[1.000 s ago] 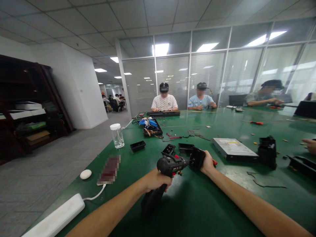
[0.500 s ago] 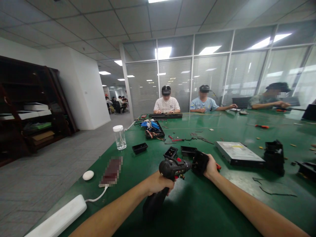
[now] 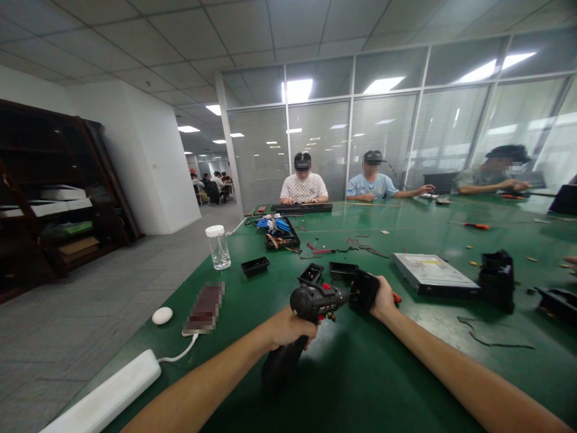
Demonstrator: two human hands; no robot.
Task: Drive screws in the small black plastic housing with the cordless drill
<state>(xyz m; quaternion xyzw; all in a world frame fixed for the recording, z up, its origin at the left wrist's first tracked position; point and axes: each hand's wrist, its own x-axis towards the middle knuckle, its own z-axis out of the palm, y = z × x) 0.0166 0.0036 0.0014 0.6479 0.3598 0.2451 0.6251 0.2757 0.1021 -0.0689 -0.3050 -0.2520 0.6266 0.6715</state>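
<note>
My left hand (image 3: 292, 329) is wrapped round the grip of a black cordless drill (image 3: 318, 300), which points to the right. In my right hand (image 3: 384, 299) is a black plastic box-shaped part (image 3: 364, 291), tilted up on its side above the table. The drill's tip meets the near side of that part; whether it sits on a screw I cannot make out. Just beyond lie a black tray with small bits in it (image 3: 311, 274) and another black tray (image 3: 343, 270). Something with a red-orange end (image 3: 396, 297) shows partly behind my right hand.
On the green table (image 3: 342, 385) are a silver disc drive (image 3: 433, 273), a black part (image 3: 496, 279), a clear jar (image 3: 219, 248), a small black tray (image 3: 255, 266), a phone (image 3: 205, 307) and a white power strip (image 3: 108, 391). Several people sit across the table.
The view has shifted slightly. The drill stays against the black box-shaped part, and both hands keep their hold with hardly any movement.
</note>
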